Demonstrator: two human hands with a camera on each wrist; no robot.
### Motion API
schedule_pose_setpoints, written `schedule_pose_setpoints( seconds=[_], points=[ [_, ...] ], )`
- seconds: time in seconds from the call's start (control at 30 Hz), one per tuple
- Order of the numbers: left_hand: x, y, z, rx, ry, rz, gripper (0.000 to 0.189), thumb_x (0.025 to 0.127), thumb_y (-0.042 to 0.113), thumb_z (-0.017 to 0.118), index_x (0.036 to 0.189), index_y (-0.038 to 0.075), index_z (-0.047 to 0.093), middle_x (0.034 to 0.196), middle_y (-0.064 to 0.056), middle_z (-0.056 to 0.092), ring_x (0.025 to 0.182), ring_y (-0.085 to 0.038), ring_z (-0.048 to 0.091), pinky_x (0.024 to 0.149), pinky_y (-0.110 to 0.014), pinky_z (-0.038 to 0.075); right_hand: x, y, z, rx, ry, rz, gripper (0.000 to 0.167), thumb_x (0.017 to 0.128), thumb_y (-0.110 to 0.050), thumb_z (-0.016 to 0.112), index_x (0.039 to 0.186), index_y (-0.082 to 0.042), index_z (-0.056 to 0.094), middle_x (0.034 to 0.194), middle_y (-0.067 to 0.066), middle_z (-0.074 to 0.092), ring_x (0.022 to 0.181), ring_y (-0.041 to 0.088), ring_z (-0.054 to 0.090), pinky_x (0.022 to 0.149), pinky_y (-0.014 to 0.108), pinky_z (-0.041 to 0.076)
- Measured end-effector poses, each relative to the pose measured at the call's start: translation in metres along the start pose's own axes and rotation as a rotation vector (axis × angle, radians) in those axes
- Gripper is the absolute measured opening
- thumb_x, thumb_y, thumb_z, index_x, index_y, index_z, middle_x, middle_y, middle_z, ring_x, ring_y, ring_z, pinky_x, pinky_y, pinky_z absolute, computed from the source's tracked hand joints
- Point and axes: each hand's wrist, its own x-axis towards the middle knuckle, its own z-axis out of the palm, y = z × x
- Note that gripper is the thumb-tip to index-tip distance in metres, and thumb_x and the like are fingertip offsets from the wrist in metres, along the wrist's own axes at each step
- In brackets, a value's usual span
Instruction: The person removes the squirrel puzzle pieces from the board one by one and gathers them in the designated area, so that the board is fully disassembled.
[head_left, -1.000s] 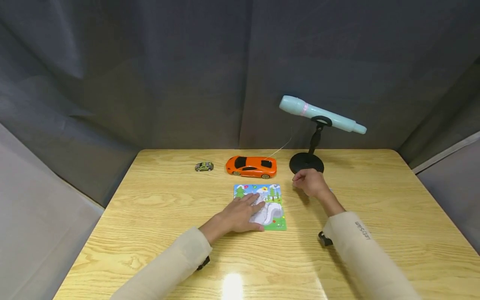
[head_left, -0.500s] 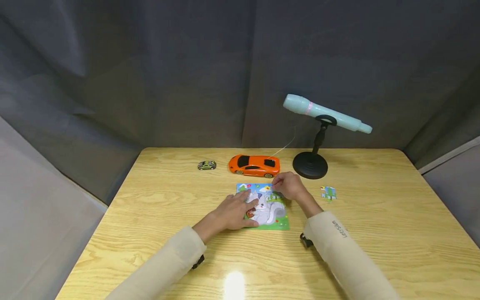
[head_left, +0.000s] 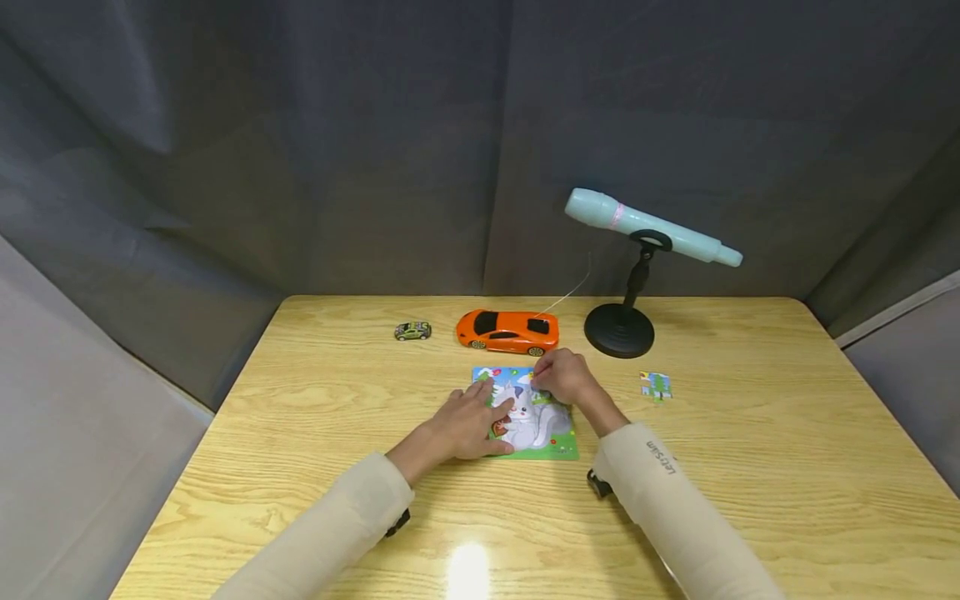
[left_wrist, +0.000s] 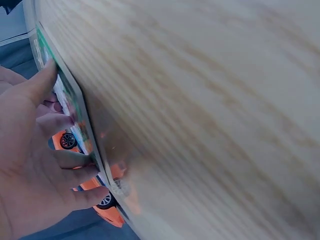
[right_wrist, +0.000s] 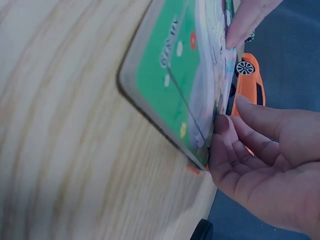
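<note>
A flat jigsaw puzzle (head_left: 551,450) with a grey squirrel, trees and grass lies on the wooden table. My left hand (head_left: 467,423) rests with spread fingers across its left side; the left wrist view shows the thumb and fingers (left_wrist: 82,197) along its edge. My right hand (head_left: 566,377) is at the puzzle's upper right, fingers curled down. In the right wrist view, the right hand (right_wrist: 270,155) pinches at a puzzle piece by the far edge, which the fingers mostly hide. A loose puzzle piece (head_left: 657,386) with a tree lies to the right.
Behind the puzzle stands an orange toy car (head_left: 507,331) with a thin wire, and left of it a small green toy car (head_left: 413,331). A pale blue microphone (head_left: 652,229) sits on a black stand (head_left: 619,330) at the back right. Dark curtains (head_left: 390,150) hang behind the table.
My right hand has moved left from beside the loose piece to the puzzle's upper right, uncovering that piece. My left hand has shifted slightly left, showing more of the squirrel.
</note>
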Motion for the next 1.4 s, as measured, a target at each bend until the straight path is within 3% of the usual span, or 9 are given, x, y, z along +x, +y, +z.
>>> schedule_pose_setpoints(
  seconds=[0.4,0.67,0.87,1.1,1.4],
  points=[
    [0.0014,0.0026,-0.0025,0.033,-0.016,-0.011,0.077,0.087,0.063,0.051,0.149,0.022,0.032,0.156,-0.024,0.019,0.145,-0.035,0.022,0.113,-0.052,0.030,0.0039,-0.0017,0.0056,-0.011,-0.008,0.005,0.017,0.085,-0.014,0.069,0.100,-0.006,0.070,0.083,0.005,0.064,0.075,0.016,0.055,0.060,0.022,0.043],
    [0.0011,0.0024,-0.0031,0.044,-0.016,-0.011,0.077,0.087,0.064,0.051,0.149,0.023,0.032,0.156,-0.023,0.019,0.145,-0.034,0.022,0.113,-0.051,0.030,0.0043,-0.0034,0.0048,-0.062,-0.006,-0.051,0.013,0.087,-0.013,0.066,0.098,-0.007,0.070,0.081,0.004,0.064,0.075,0.017,0.054,0.061,0.023,0.043],
    [0.0023,0.0027,-0.0029,0.037,-0.021,-0.017,0.077,0.087,0.064,0.050,0.149,0.024,0.032,0.156,-0.022,0.018,0.145,-0.034,0.021,0.113,-0.051,0.030,0.0039,-0.0022,0.0043,-0.015,0.018,-0.061,0.007,0.087,-0.011,0.065,0.092,-0.007,0.069,0.077,0.004,0.063,0.069,0.016,0.053,0.058,0.022,0.042],
    [0.0037,0.0031,-0.0023,0.029,-0.044,-0.030,0.076,0.087,0.064,0.050,0.149,0.025,0.030,0.157,-0.020,0.017,0.146,-0.032,0.019,0.114,-0.050,0.029,0.0048,0.0031,0.0035,0.054,-0.016,-0.101,0.007,0.088,-0.009,0.065,0.095,-0.006,0.067,0.080,0.005,0.063,0.066,0.013,0.052,0.057,0.022,0.043],
    [0.0045,0.0032,-0.0015,0.057,-0.043,-0.033,0.077,0.086,0.066,0.049,0.149,0.026,0.030,0.157,-0.020,0.019,0.146,-0.032,0.021,0.114,-0.049,0.030,0.0048,0.0047,0.0015,0.054,-0.002,-0.137,0.009,0.089,-0.010,0.064,0.096,-0.005,0.068,0.082,0.007,0.065,0.068,0.014,0.054,0.059,0.023,0.044]
  ],
)
